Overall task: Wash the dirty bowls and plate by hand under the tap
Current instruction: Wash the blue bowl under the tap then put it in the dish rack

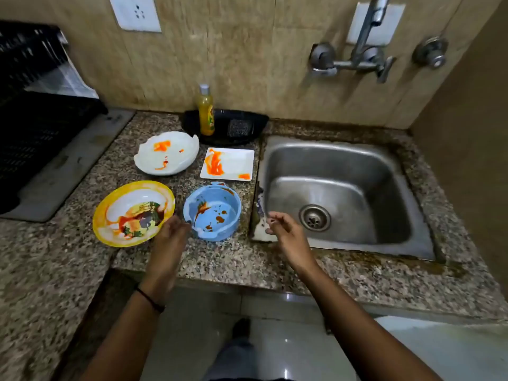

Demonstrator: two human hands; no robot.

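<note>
Four dirty dishes lie on the granite counter left of the steel sink. A blue bowl with brown-red smears stands nearest the sink. A yellow-rimmed bowl sits to its left. Behind them are a white wavy-edged bowl and a square white plate, both streaked orange. My left hand hovers open between the yellow and blue bowls, touching neither clearly. My right hand is open over the sink's left rim, holding nothing. The tap is on the wall above the sink; no water runs.
A yellow dish-soap bottle stands in a black tray with a scrubber at the back wall. A black crate on a steel drainboard fills the left. The counter's front edge drops to a tiled floor.
</note>
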